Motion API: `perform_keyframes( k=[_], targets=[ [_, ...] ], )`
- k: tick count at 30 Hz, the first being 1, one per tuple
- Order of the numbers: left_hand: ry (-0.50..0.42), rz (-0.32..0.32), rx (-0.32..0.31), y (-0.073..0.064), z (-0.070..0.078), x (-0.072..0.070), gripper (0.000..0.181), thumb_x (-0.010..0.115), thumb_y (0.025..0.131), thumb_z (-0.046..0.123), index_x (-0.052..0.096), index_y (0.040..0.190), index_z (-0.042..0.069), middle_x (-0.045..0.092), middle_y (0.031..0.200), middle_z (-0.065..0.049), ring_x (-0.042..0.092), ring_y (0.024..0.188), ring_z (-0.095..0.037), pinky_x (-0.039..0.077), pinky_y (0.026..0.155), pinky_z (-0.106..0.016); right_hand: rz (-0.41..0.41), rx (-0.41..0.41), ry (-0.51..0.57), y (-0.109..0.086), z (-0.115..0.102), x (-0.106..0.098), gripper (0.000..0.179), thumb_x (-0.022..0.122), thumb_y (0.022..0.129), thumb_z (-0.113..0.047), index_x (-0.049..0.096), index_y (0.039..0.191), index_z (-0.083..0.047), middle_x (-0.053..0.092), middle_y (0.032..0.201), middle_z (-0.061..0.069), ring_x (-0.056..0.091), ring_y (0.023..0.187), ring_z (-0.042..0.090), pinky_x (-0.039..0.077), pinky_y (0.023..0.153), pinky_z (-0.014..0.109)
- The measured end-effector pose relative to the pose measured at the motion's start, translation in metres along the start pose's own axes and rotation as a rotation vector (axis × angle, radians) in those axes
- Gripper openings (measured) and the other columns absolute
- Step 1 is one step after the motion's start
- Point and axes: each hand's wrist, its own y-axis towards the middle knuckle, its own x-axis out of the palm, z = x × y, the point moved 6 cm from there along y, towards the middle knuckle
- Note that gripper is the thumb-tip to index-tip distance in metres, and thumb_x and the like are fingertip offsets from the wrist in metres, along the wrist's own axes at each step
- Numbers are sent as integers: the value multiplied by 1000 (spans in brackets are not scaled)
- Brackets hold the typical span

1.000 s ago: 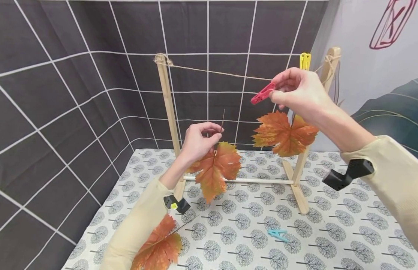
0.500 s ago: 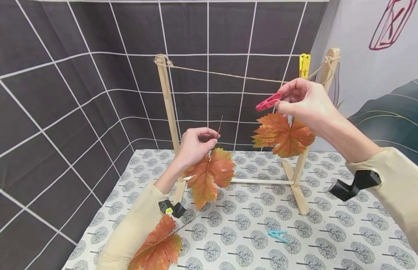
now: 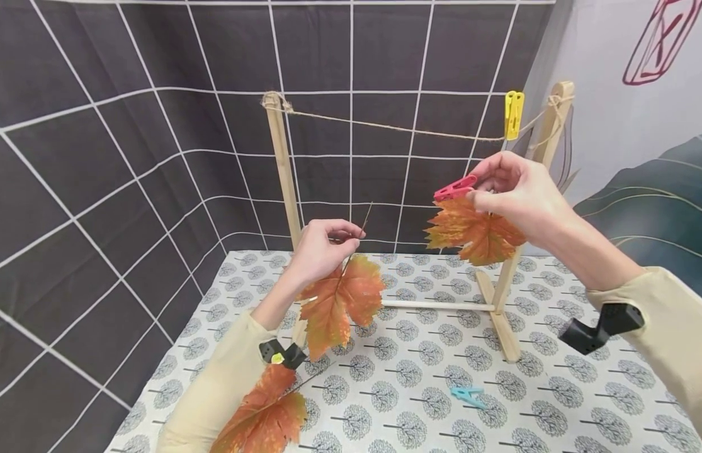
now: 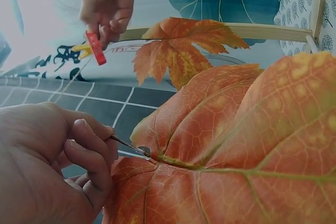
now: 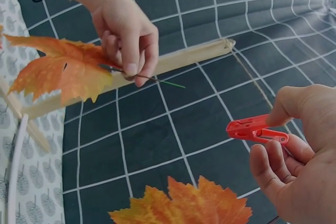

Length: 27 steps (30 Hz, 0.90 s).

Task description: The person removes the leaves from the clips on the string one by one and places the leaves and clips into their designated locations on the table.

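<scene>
Yellow mottles the orange leaves [image 3: 340,303], one clip [image 3: 455,188] is red, and grey trees [image 3: 432,353] pattern the white table [image 3: 566,412].

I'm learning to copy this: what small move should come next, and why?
Probably raise the held leaf toward the twine: the left grip pinches its stem below that line, while the right grip holds a red clothespin, not yet clipped.

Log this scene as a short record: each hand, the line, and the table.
Left hand: pinches an orange leaf by its stem
Right hand: holds a red clothespin, not clipped to anything
Line: twine between two wooden posts; yellow clothespin clipped on
Below yellow clothespin: hanging leaf
Table: lower leaf, blue clothespin
</scene>
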Motion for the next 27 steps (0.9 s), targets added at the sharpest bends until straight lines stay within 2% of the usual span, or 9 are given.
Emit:
perform_keyframes(
  k=[3, 10, 15, 19, 27],
  targets=[
    [16, -7, 5, -2, 0, 0, 13, 69, 88, 4, 78, 95, 10, 75, 91, 2, 67, 81, -14, 50, 64, -26, -11, 3, -8, -4, 5, 1, 26, 67, 85, 2, 59, 108, -6, 66, 81, -2, 60, 72, 14, 50, 65, 23],
    [-1, -23, 12, -5, -1, -2, 15, 66, 87, 3, 78, 95, 8, 74, 89, -2, 63, 74, -12, 48, 64, -26, -49, 39, -10, -14, 16, -1, 27, 71, 89, -2, 58, 112, -8, 68, 84, -3, 62, 76, 15, 52, 69, 23],
    [14, -41, 15, -7, -2, -3, 16, 66, 87, 2, 78, 97, 7, 75, 91, 0, 66, 78, -13, 50, 68, -26, -69, 46, 4, -21, 22, -2, 27, 71, 88, 0, 60, 110, -12, 67, 82, -1, 62, 73, 16, 49, 60, 25],
    [29, -52, 13, -9, -4, -3, 16, 66, 87, 2, 78, 98, 6, 75, 93, 0, 68, 82, -13, 51, 70, -27, -101, 34, 11, -27, 26, -3, 28, 71, 89, -1, 60, 111, -13, 68, 84, 0, 64, 74, 17, 50, 60, 25],
    [90, -69, -4, -14, -7, -7, 18, 67, 87, 2, 79, 97, 9, 75, 92, 1, 65, 75, -13, 49, 68, -30, -71, 69, -14, -35, 32, -4, 29, 71, 89, -1, 59, 115, -8, 68, 86, 0, 63, 77, 18, 52, 66, 26]
  ],
)
